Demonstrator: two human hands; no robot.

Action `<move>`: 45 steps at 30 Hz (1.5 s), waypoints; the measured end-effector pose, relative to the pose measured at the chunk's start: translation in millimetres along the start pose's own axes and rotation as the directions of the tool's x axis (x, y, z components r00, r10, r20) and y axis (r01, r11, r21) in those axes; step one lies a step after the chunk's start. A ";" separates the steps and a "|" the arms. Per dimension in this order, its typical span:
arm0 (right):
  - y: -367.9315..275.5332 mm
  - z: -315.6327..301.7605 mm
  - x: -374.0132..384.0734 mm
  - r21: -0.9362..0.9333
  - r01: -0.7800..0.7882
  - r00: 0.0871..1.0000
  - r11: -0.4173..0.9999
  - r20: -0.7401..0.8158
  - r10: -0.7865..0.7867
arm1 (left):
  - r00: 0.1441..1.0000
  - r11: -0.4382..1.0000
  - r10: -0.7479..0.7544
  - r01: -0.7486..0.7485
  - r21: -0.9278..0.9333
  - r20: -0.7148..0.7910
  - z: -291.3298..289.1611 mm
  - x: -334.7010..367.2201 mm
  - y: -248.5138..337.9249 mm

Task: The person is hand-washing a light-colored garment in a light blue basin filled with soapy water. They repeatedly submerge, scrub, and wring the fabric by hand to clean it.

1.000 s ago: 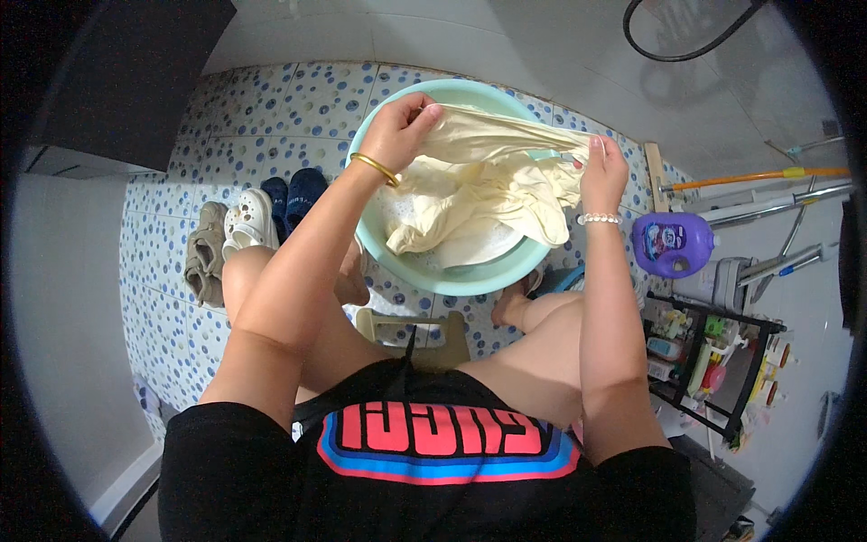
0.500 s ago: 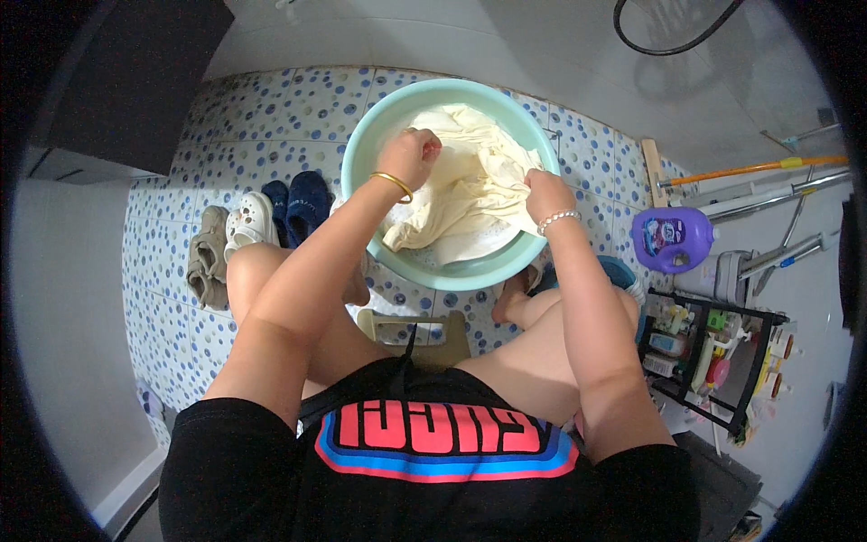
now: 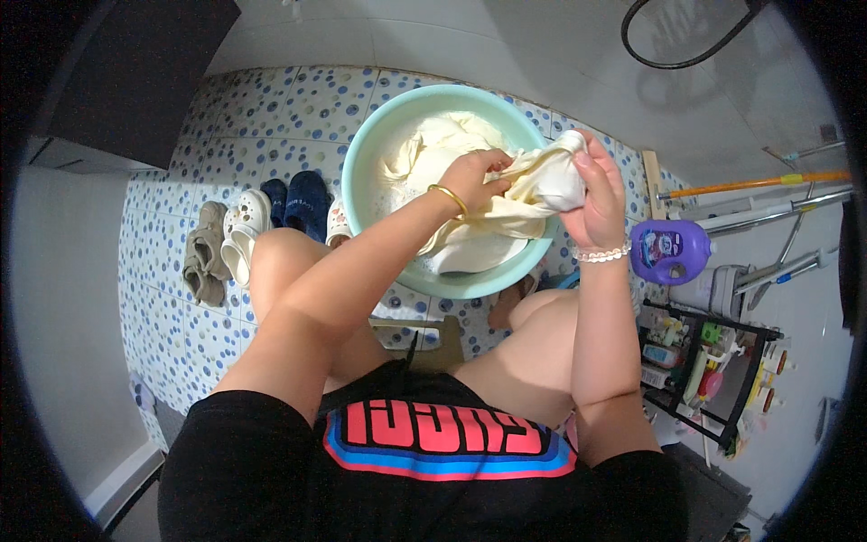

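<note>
A wet pale yellow garment (image 3: 442, 144) lies bunched in a round mint-green basin (image 3: 355, 154) with sudsy water. One end of the cloth is lifted over the basin's right rim. My right hand (image 3: 598, 194) grips that raised end, where a white portion is folded over the fingers. Over the middle of the basin, my left hand (image 3: 477, 179) has its fingers curled on the stretch of fabric leading to the right hand. A broad white part (image 3: 479, 256) of the laundry lies in the water near the front rim.
Dark blue slippers (image 3: 307, 203), white clogs (image 3: 242, 230) and tan shoes (image 3: 208, 253) stand at the left on the dotted tile floor. At right are a purple detergent bottle (image 3: 670, 251), an orange pole (image 3: 750, 187) and a black rack (image 3: 695, 361) of bottles. A low stool (image 3: 442, 348) is beneath me.
My right hand has lifted its end of the garment up and to the right, turning palm inward. My left hand has moved right and now has its fingers on the fabric.
</note>
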State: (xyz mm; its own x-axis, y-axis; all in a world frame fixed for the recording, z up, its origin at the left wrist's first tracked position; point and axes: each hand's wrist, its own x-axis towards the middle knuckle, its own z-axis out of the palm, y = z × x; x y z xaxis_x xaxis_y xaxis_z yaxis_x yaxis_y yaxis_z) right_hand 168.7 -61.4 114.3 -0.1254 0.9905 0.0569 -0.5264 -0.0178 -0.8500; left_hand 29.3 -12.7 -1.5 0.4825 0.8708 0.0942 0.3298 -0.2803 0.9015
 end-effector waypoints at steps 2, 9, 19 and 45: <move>-4.7 2.1 -4.2 0.032 0.035 0.998 0.999 0.045 -0.036 | 0.999 0.997 -0.038 0.038 -0.073 -0.002 2.4 1.6 10.4; -11.0 -14.8 -6.1 0.194 0.173 0.982 0.966 0.038 -0.184 | 0.965 0.976 -0.198 0.177 -0.127 -0.173 10.7 10.8 12.0; -21.4 -55.6 -9.1 0.265 0.252 0.968 0.931 -0.083 -0.239 | 0.982 0.962 -0.082 0.122 0.245 -0.168 -12.8 9.6 -8.0; -15.2 -48.7 -15.0 0.354 0.159 0.967 0.922 0.131 -0.218 | 0.967 0.943 -0.184 0.122 0.309 0.179 13.8 3.5 -28.0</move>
State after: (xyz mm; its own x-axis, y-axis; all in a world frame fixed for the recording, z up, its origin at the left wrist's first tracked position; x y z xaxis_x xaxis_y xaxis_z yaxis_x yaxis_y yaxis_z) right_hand 219.5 -69.4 100.9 -0.1168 0.9440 0.3085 -0.8026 0.0933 -0.5892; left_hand 32.9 -7.4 -32.2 0.5510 0.8210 -0.1499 0.6207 -0.2830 0.7312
